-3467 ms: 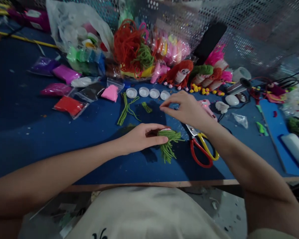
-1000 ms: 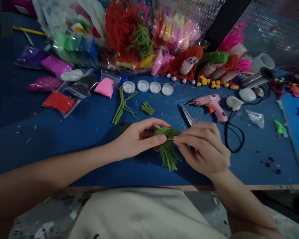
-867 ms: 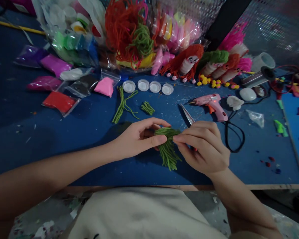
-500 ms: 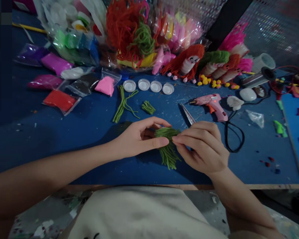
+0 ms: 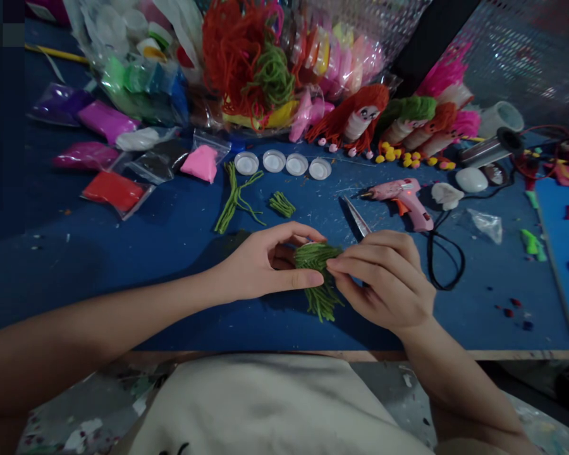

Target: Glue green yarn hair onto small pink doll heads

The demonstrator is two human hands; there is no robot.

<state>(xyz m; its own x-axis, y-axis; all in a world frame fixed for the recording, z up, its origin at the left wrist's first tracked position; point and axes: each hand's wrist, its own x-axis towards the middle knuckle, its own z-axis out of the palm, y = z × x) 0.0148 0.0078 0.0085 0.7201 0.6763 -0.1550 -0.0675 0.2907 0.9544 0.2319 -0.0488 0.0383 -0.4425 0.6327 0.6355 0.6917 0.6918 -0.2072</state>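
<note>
A small doll head covered in green yarn (image 5: 317, 278) lies on the blue table (image 5: 171, 253) just in front of me. My left hand (image 5: 265, 265) holds it from the left, thumb and fingers wrapped round its top. From the right, my right hand (image 5: 384, 278) pinches the green strands with thumb and forefinger. The loose ends of the yarn hang toward me. Scissors (image 5: 357, 218) lie partly hidden behind my right hand.
A pink glue gun (image 5: 403, 197) with a black cord lies to the right. Loose green yarn pieces (image 5: 237, 199), white round lids (image 5: 284, 164), finished yarn dolls (image 5: 360, 120), clay packets (image 5: 116, 189) and a yarn pile (image 5: 251, 69) crowd the back. The table's wooden edge runs below my hands.
My right hand has come back from the far side of the table to the green yarn. In the last second both hands stay nearly still, the fingers only shifting slightly.
</note>
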